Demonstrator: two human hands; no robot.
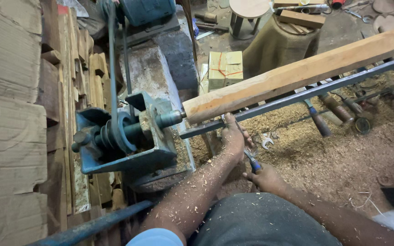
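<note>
Cardboard sheets (10,123) far left. Blue lathe headstock (124,134) beside them, spindle touching long wooden beam (297,73). Left hand (233,136) rests on steel tool rest bar (292,98), steadying blue-handled chisel (251,159). Right hand (265,177) clenched round chisel handle. Sawdust (324,155) right.

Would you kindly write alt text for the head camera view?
A person's left hand and right hand hold a blue-handled chisel against the tool rest bar of a blue wood lathe, where a long wooden beam is mounted above a sawdust-covered floor.
</note>
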